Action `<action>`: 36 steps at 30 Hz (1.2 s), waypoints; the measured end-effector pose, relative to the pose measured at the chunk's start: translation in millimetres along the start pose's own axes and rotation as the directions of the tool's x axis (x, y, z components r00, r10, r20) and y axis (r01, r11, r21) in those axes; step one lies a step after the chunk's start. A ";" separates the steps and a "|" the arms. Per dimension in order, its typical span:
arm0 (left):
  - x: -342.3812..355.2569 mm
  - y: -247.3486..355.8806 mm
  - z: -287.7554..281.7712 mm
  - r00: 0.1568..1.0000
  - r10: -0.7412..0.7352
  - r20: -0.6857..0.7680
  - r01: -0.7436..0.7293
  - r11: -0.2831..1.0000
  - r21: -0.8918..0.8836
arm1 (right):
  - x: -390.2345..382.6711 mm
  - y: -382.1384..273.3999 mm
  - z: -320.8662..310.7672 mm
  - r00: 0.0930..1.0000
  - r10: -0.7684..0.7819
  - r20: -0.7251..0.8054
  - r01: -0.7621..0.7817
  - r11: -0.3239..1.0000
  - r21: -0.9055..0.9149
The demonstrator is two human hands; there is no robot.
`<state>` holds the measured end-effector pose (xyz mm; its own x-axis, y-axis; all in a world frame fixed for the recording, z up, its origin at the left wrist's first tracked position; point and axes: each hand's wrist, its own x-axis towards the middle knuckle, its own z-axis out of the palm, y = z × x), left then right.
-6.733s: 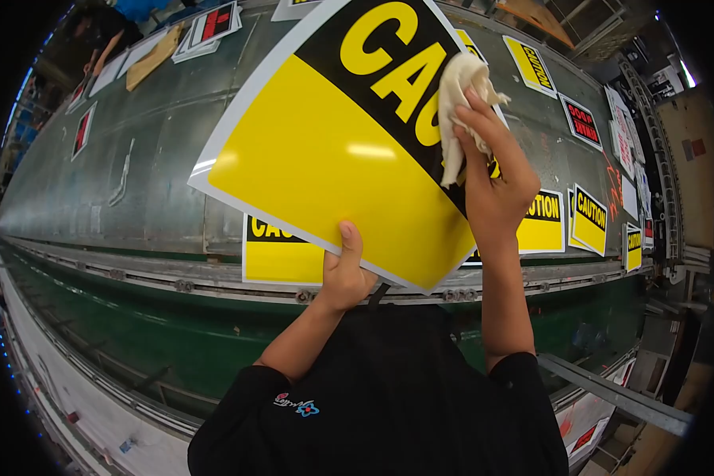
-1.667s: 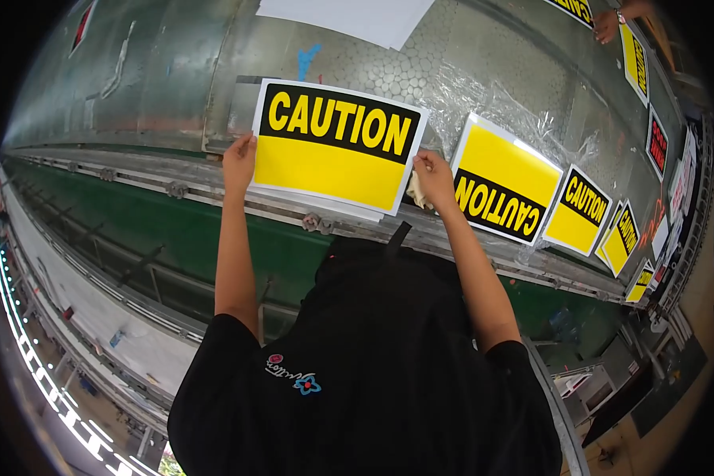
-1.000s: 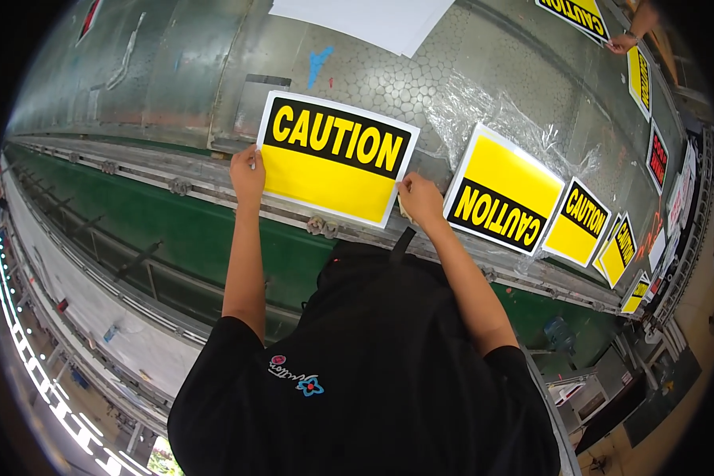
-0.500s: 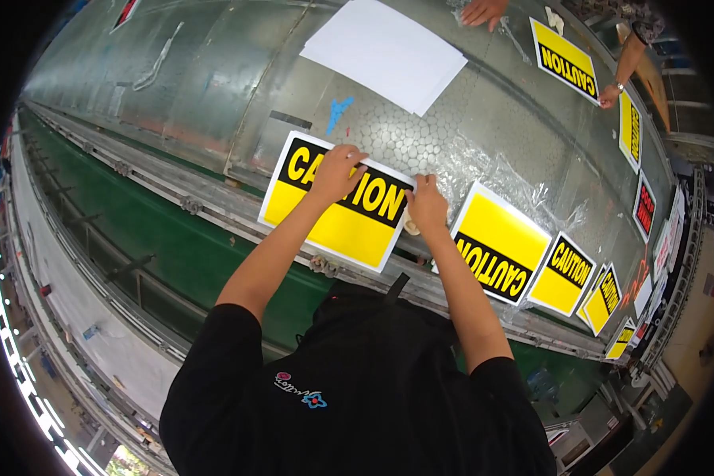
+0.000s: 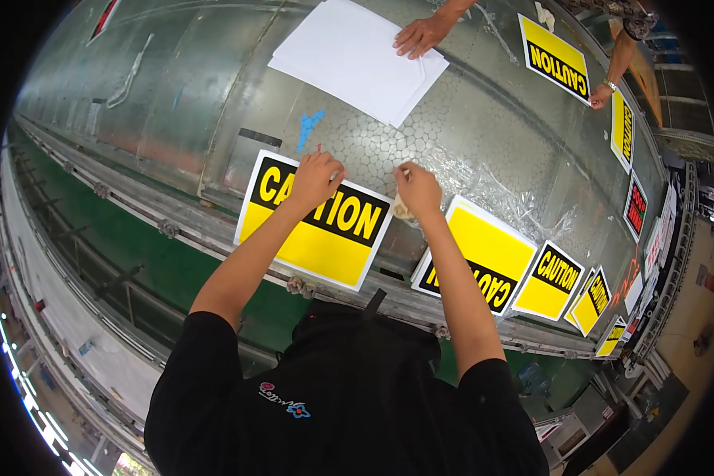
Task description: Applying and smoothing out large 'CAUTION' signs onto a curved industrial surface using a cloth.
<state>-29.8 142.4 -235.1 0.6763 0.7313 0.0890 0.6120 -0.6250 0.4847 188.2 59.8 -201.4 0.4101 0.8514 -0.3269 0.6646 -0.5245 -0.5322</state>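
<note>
A yellow sign sheet with a black band and white border (image 5: 313, 246) lies flat at the table's near edge. Over its upper edge rests my left hand (image 5: 316, 181), fingers bent together; anything between them is hidden. My right hand (image 5: 418, 190) is just past the sheet's upper right corner, fingers curled, apart from the sheet. A small beige wad (image 5: 402, 209) shows under its palm, mostly covered, and seems held there. Under my right forearm lies a second yellow and black sign (image 5: 484, 250), turned the other way round.
Another person's hand (image 5: 420, 36) lies on white sheets (image 5: 333, 59); a further hand (image 5: 600, 96) touches a yellow sign (image 5: 554, 59). Several more signs line the right side. Clear plastic film (image 5: 523, 190) and blue tape (image 5: 309, 129) lie on the metal table (image 5: 190, 79).
My right hand has come off the sheet's corner, away from me, the beige wad moving with it. My left hand has slid slightly upward. The other person's hand has moved onto the white sheets.
</note>
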 end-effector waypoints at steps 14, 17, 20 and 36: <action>152.2 -66.0 23.9 0.858 -0.099 -0.504 0.221 0.957 0.189 | -76.0 -0.3 16.6 0.995 -0.089 0.050 0.067 0.938 0.339; 185.1 -80.9 28.8 0.916 -0.059 -0.396 0.192 0.932 0.306 | -111.0 14.0 10.4 0.994 -0.102 0.030 0.079 0.901 0.426; 191.9 -93.5 41.7 0.952 -0.041 -0.305 0.166 0.903 0.397 | -137.3 31.3 -2.9 0.997 -0.015 0.071 -0.014 0.919 0.393; 196.4 -97.5 32.1 0.964 -0.036 -0.264 0.121 0.942 0.312 | -195.9 53.4 -23.2 0.968 0.251 0.020 -0.232 0.860 0.455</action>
<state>56.6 338.3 -292.9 0.5212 0.7996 0.2984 0.7866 -0.5857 0.1955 157.8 -135.0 -147.6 0.5512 0.6925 -0.4654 0.1918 -0.6480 -0.7370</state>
